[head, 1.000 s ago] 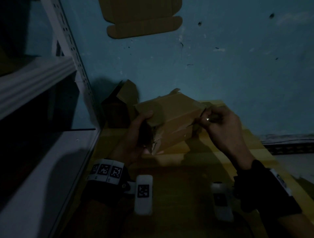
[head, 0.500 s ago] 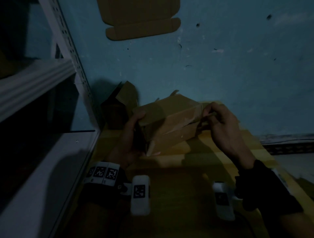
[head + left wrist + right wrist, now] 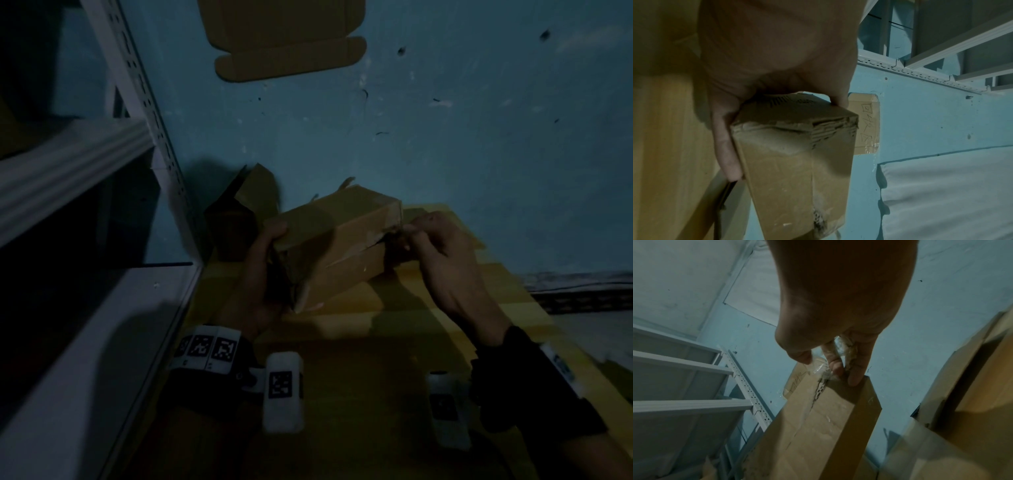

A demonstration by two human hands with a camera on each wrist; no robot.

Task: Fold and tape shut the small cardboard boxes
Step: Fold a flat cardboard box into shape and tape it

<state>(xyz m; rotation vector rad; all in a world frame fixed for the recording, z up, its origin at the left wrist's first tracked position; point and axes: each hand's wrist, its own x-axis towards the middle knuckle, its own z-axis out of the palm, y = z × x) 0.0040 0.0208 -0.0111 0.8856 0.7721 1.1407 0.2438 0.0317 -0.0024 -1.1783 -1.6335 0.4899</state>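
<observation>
No print reads on your box (image 3: 337, 236); its long axis runs between your hands. Your left hand (image 3: 262, 274) grips the near end. Your right hand (image 3: 442, 253) pinches clear tape (image 3: 823, 371) at the far end.

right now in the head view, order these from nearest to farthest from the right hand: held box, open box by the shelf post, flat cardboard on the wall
1. Held box: touching the right hand, at its fingertips.
2. Open box: farther left, past the left hand, beside the shelf post.
3. Flat cardboard: high on the wall, top of view.
</observation>
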